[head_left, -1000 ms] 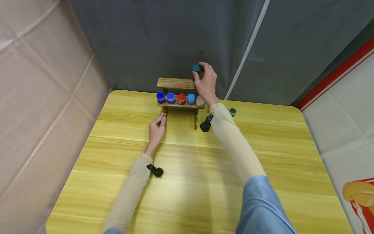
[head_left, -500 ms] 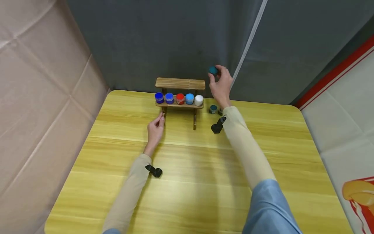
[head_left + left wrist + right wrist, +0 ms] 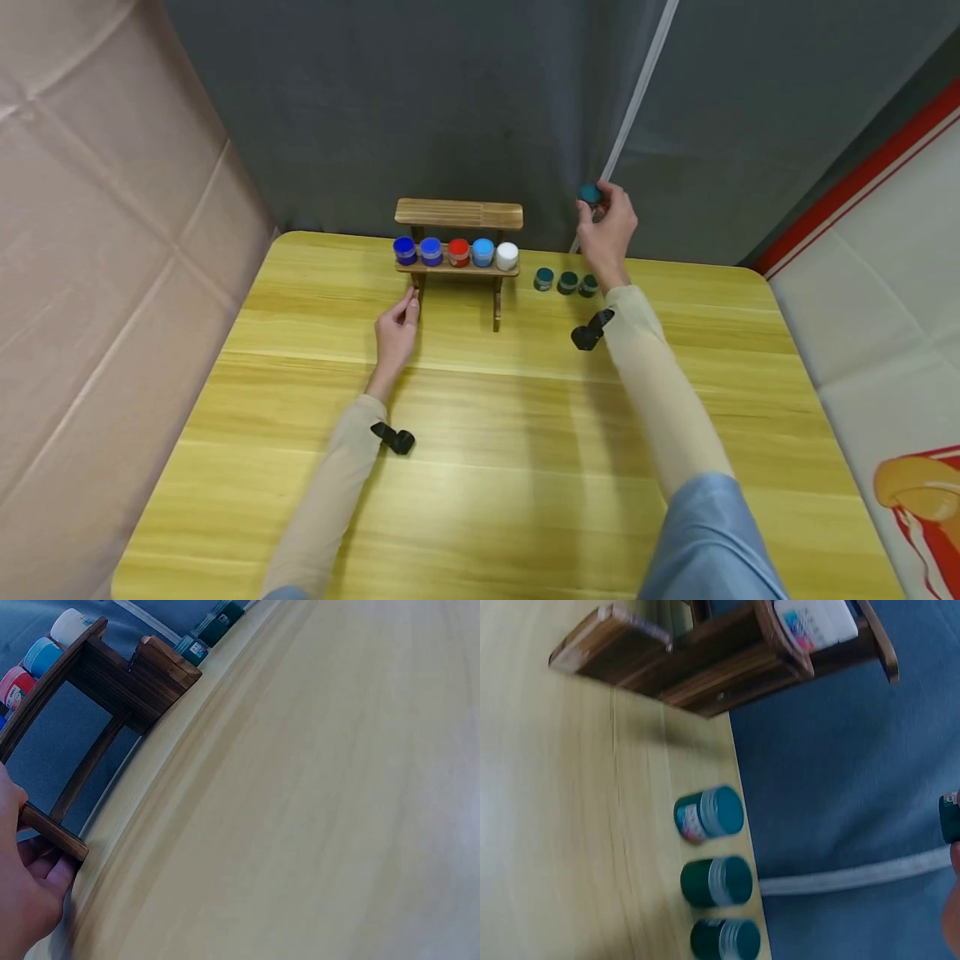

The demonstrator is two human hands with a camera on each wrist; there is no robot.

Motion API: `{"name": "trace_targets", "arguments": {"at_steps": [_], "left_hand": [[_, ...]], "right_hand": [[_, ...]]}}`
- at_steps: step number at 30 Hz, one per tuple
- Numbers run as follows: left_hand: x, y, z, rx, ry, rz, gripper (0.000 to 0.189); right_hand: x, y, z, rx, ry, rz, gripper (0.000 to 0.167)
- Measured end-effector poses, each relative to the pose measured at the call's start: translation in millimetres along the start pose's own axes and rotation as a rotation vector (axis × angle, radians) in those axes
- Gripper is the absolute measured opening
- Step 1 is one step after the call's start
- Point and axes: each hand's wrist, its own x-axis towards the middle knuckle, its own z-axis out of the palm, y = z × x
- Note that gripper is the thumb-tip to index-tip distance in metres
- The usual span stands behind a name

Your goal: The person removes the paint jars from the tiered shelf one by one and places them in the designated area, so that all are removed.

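A two-tier wooden rack stands at the back of the table. On its lower shelf sits a row of paint jars: two dark blue, a red jar, a light blue one and a white jar. My left hand grips the rack's left leg near its foot, with fingers curled round the wood in the left wrist view. To the right of the rack, my right hand holds a teal paint jar up above the table, in front of the grey curtain.
Three green-teal paint jars stand in a row right of the rack: one teal jar and two darker jars below my right hand. The wooden table meets a grey curtain at its back edge.
My right hand has carried the teal jar rightward, away from the rack's upper shelf, which now shows bare. The jars on the table have come into view. My left hand stays on the leg.
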Motion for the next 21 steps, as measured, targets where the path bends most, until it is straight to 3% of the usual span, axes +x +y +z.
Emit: {"name": "trace_targets", "arguments": {"at_steps": [13,21], "left_hand": [[-0.3,0.6,-0.4,-0.005,-0.02,0.008,0.04],[-1.0,1.0,-0.1,0.011,-0.005,0.007,0.039]], "right_hand": [[-14.2,48,-28,-0.05,0.051,0.118,0.039],[-27.7,65,-34,-0.049,0.05,0.164,0.041]]}}
